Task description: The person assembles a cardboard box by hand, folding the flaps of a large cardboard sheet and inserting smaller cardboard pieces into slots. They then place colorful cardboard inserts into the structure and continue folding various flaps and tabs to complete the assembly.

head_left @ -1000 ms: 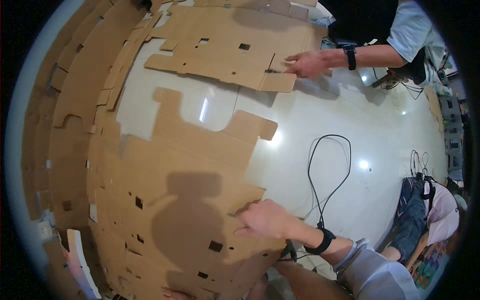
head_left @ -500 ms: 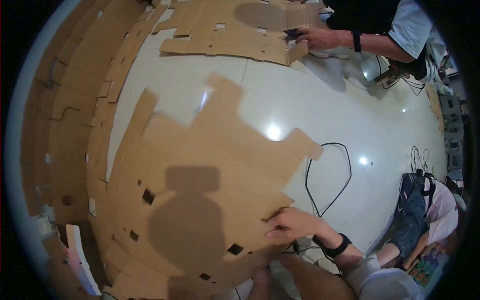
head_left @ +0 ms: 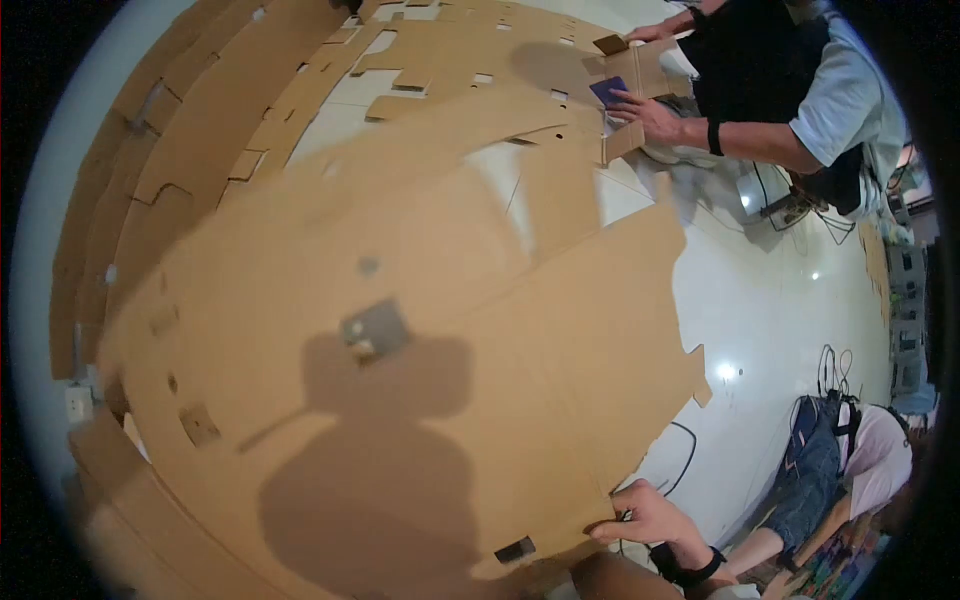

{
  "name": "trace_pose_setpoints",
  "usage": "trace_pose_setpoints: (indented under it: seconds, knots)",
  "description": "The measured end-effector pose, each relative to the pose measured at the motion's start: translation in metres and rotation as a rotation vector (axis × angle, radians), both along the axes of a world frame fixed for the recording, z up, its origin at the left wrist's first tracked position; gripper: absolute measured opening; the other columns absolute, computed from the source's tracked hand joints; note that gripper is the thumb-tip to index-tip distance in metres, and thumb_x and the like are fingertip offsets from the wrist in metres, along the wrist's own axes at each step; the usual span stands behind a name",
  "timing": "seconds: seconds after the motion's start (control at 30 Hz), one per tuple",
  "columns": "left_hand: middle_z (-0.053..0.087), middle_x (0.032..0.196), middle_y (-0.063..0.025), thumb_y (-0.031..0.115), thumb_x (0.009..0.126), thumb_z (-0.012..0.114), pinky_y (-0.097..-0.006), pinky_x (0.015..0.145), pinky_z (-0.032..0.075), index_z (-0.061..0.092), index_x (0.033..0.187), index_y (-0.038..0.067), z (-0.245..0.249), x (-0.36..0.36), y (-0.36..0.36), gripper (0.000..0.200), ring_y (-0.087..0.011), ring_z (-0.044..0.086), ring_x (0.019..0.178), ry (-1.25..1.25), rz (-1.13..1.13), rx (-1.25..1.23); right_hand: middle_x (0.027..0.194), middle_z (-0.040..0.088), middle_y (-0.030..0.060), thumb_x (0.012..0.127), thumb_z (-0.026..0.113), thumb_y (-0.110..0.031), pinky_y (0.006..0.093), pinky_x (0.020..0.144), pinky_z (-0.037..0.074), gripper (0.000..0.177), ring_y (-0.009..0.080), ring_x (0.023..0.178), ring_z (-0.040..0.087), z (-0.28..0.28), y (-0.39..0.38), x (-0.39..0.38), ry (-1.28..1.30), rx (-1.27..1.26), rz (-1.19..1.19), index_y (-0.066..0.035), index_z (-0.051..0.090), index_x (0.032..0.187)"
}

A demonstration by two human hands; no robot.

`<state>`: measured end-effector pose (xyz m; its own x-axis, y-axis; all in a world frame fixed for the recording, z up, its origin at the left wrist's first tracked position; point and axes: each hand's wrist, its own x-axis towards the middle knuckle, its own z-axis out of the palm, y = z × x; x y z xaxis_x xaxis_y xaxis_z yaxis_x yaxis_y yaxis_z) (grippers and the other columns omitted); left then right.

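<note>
A large flat cardboard sheet (head_left: 560, 370) with punched holes and notched edges fills the middle of the head view, raised at a tilt and blurred at its upper left. At its lower right edge my right hand (head_left: 645, 515), wearing a black wristband, is closed on the rim with the fingers pressed against the board. A dark rectangular hole (head_left: 515, 550) lies just left of that hand. My left hand is out of sight. The shadow of a head and shoulders (head_left: 370, 490) falls across the board.
Across the floor a co-worker's hand (head_left: 650, 118) holds a dark blue flat piece (head_left: 607, 92) over another cardboard sheet (head_left: 440, 60). Cardboard boards (head_left: 180, 130) line the left wall. Black cable (head_left: 690, 450) lies on the glossy floor (head_left: 750, 310). Another person (head_left: 870, 450) bends over at right.
The cardboard sheet has swung up and turned, now covering more of the view and overlapping the far sheet. My right hand has moved down and right with its edge. A co-worker's second hand appears.
</note>
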<state>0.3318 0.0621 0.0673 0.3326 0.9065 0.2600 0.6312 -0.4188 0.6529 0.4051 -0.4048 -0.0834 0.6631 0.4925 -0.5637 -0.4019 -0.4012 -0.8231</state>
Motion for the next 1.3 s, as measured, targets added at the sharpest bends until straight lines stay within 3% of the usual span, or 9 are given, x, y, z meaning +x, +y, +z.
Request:
trace_pose_setpoints:
  seconds: [0.13, 0.23, 0.33, 0.43, 0.47, 0.53, 0.63, 1.03, 1.3]
  knots:
    - [0.043, 0.137, -0.0181, 0.031, 0.092, 0.055, -0.036, 0.105, 0.032, 0.039, 0.136, -0.002, -0.02, 0.059, 0.086, 0.057, -0.0278, 0.042, 0.125, -0.048, -0.251, 0.168, 0.074, 0.068, 0.0082, 0.077, 0.07, -0.015, 0.0266, 0.065, 0.049, 0.019, 0.0099, 0.069, 0.061, -0.001, 0.008, 0.005, -0.108, -0.062, -0.368, 0.001, 0.068, 0.088]
    - [0.043, 0.138, -0.0171, 0.012, 0.09, 0.054, -0.0354, 0.109, 0.027, 0.038, 0.137, -0.001, -0.038, 0.169, 0.024, 0.052, -0.0233, 0.039, 0.129, -0.017, -0.73, 0.126, 0.075, 0.069, 0.0067, 0.077, 0.066, -0.012, 0.027, 0.065, 0.049, 0.019, 0.0087, 0.07, 0.06, -0.006, -0.003, 0.009, -0.069, -0.095, -0.809, 0.003, 0.067, 0.088]
    - [0.044, 0.139, -0.0161, 0.001, 0.082, 0.051, -0.0346, 0.109, 0.027, 0.043, 0.133, -0.001, -0.065, 0.254, -0.049, 0.053, -0.0239, 0.039, 0.13, 0.076, -1.147, 0.003, 0.076, 0.068, 0.0071, 0.078, 0.064, -0.012, 0.0267, 0.066, 0.049, 0.02, 0.0089, 0.07, 0.06, -0.03, -0.032, 0.005, -0.326, -0.35, -0.793, 0.005, 0.065, 0.089]
    - [0.062, 0.107, -0.0195, -0.003, 0.069, 0.049, -0.042, 0.092, 0.043, 0.051, 0.124, 0.001, -0.109, 0.308, -0.127, 0.055, -0.038, 0.057, 0.1, 0.092, -1.405, 0.128, 0.074, 0.066, 0.0042, 0.082, 0.062, -0.015, 0.0257, 0.063, 0.048, 0.021, 0.0079, 0.067, 0.056, -0.05, -0.071, 0.004, -0.368, -0.527, -0.797, 0.005, 0.065, 0.087]
    - [0.063, 0.096, -0.0197, -0.002, 0.069, 0.053, -0.0449, 0.086, 0.044, 0.053, 0.12, 0.003, -0.172, 0.322, -0.138, 0.052, -0.0371, 0.058, 0.093, 0.094, -1.36, 0.42, 0.074, 0.066, 0.0039, 0.083, 0.062, -0.016, 0.0256, 0.063, 0.047, 0.021, 0.008, 0.067, 0.056, -0.058, -0.08, 0.002, -0.336, -0.581, -0.826, 0.005, 0.065, 0.088]
    - [0.06, 0.094, -0.0201, 0.003, 0.071, 0.059, -0.0445, 0.086, 0.043, 0.053, 0.117, 0.005, -0.196, 0.338, -0.174, 0.047, -0.0367, 0.056, 0.094, 0.476, -1.412, 0.284, 0.078, 0.065, 0.006, 0.089, 0.06, -0.022, 0.0263, 0.063, 0.047, 0.03, 0.0098, 0.07, 0.056, -0.077, -0.097, -0.002, -0.276, -0.5, -0.931, 0.008, 0.064, 0.09]
    - [0.056, 0.102, -0.0203, 0.008, 0.074, 0.062, -0.0469, 0.088, 0.04, 0.054, 0.116, 0.006, -0.25, 0.31, -0.184, 0.044, -0.0367, 0.051, 0.099, 0.125, -1.338, 0.463, 0.085, 0.065, 0.0101, 0.091, 0.058, -0.03, 0.0275, 0.067, 0.048, 0.04, 0.0125, 0.075, 0.057, -0.124, -0.141, -0.032, -0.143, -0.452, -1.051, 0.009, 0.062, 0.092]
    - [0.031, 0.142, -0.0157, 0.028, 0.073, 0.07, -0.0642, 0.104, 0.018, 0.046, 0.131, 0.022, -0.263, 0.088, -0.208, 0.063, -0.0411, 0.022, 0.134, 0.58, -1.571, -0.122, 0.104, 0.064, 0.0108, 0.091, 0.056, -0.029, 0.0325, 0.08, 0.049, 0.04, 0.0221, 0.091, 0.062, -0.169, -0.143, -0.031, 0.163, -0.128, -1.4, 0.001, 0.053, 0.118]
    - [0.023, 0.149, -0.0116, 0.015, 0.069, 0.07, -0.0642, 0.106, 0.012, 0.042, 0.135, 0.023, -0.319, 0.119, -0.24, 0.072, -0.0389, 0.016, 0.137, 0.592, -1.372, 0.042, 0.089, 0.058, 0.0054, 0.088, 0.06, -0.034, 0.0293, 0.07, 0.045, 0.05, 0.0159, 0.08, 0.056, -0.148, -0.151, 0.003, 0.195, -0.435, -1.014, -0.003, 0.046, 0.125]
